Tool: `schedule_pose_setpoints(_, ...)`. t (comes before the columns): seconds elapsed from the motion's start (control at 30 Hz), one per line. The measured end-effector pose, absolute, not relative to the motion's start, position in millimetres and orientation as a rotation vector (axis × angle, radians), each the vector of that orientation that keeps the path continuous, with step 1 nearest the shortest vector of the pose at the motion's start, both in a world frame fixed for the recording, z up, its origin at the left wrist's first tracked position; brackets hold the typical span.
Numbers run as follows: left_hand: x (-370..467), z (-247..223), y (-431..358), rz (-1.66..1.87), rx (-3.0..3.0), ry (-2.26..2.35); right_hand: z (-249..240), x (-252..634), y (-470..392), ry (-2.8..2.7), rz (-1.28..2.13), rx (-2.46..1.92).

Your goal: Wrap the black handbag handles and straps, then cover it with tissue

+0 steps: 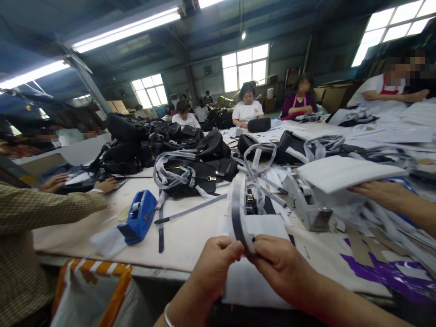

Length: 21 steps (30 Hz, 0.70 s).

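Observation:
Both hands pinch the lower end of a dark strap with white wrapping [237, 218], which curves upward from them. My left hand [216, 261] holds its left edge between thumb and fingers. Close beside it on the right, my right hand [284, 268] grips the other edge. Below and behind the hands lies a white sheet [254, 286] at the table's front edge. Just beyond the strap is a black bag part with a gold buckle [250, 198]. What lies under the fingers is hidden.
A blue tape dispenser [138, 218] stands left, a grey one [306, 204] right. Black bags [190, 175] with wrapped straps are piled behind. A co-worker's hand [384, 195] holds white foam [350, 172] at right; another person's hands [105, 185] are at left.

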<state>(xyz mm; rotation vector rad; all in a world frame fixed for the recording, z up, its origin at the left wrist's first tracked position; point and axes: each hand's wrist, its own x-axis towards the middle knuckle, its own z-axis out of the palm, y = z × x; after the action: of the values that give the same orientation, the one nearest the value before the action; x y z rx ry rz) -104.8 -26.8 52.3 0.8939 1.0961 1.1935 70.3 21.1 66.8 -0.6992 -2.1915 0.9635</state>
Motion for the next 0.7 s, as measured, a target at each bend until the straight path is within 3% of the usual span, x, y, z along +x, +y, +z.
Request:
schedule_pose_setpoints(0.1, -98, 46, -22, 1.262, 0.571, 0.977, 59, 71, 21, -2.331, 0.593, -0.571)
schedule_pose_setpoints(0.17, -94, 44, -22, 1.311, 0.545, 0.973, 60, 72, 22, -2.304, 0.667, -0.651)
schedule_pose_setpoints(0.33, -91, 48, -33, 1.348, 1.137, 1.305, 75, 70, 26, -1.635, 1.912, -0.979)
schedule_pose_setpoints(0.4, -91, 48, -37, 1.371, 1.395, 1.424, 77, 66, 26, -1.296, 2.114, -1.033)
schedule_pose_setpoints(0.57, -97, 49, -35, 1.276, 1.428, 1.496, 77, 60, 25, -1.460, 1.838, -1.059)
schedule_pose_setpoints(0.7, -106, 59, -30, 1.132, 0.998, 1.012, 82, 65, 27, -2.003, 1.276, -0.911)
